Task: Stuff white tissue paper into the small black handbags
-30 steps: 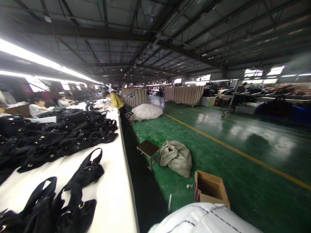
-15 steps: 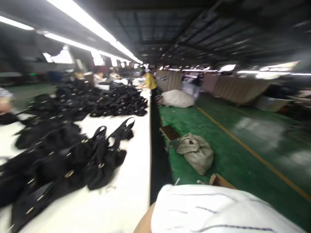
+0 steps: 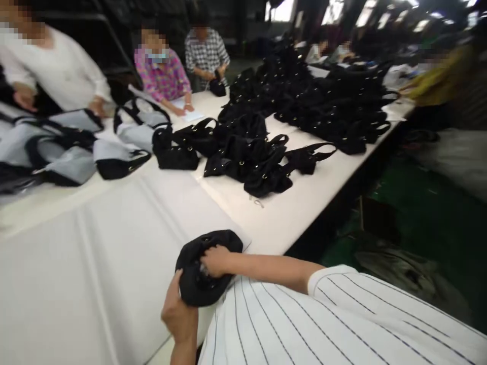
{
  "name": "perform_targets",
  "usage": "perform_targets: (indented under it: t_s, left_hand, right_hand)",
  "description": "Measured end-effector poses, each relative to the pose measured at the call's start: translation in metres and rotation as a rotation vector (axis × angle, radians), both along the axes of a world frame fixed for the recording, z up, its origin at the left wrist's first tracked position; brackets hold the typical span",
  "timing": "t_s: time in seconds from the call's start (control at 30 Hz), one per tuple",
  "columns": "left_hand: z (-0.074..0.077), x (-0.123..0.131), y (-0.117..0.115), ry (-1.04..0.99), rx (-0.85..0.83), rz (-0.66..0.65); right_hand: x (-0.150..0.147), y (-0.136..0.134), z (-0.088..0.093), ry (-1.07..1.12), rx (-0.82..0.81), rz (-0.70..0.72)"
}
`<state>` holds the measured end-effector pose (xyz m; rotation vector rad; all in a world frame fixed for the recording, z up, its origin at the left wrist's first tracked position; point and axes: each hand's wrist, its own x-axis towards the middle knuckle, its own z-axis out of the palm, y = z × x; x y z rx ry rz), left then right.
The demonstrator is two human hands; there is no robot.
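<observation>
A small black bag (image 3: 232, 241) is held at the near edge of the table, its opening facing up toward me. My left hand (image 3: 179, 309) is closed on the bag's left rim, with the thumb on the outside. Into the opening reaches my right hand (image 3: 216, 261), its fingers curled and partly hidden by the dark fabric. A greyish, shiny bit shows by the right fingertips, too small and blurred to name.
A pale sheet (image 3: 125, 243) covers the near left of the table. Black bags (image 3: 262, 162) lie heaped beyond it, with grey-and-black bags (image 3: 122, 154) at left. Several people work across the table. A sack (image 3: 399, 268) lies on the green floor at right.
My view has swung left and down from the aisle to the table. Both my hands and the black bag they hold have come into view.
</observation>
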<state>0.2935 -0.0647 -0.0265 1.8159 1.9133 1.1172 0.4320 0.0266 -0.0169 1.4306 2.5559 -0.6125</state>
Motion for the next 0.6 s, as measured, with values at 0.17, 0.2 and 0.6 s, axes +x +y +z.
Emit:
perform_targets:
  t_s: [0.17,0.2,0.6]
  left_hand:
    - [-0.010,-0.019,0.002,0.054,0.113,0.182]
    - [-0.009,-0.019,0.005,0.039,0.128,0.196]
    - [0.031,0.074,0.019,-0.235,-0.012,-0.192]
  right_hand:
    - [0.018,0.002,0.009,0.189,-0.098,0.052]
    - [0.022,0.001,0.012,0.219,-0.101,0.049]
    - [0.122,0.012,0.059,0.027,-0.046,-0.111]
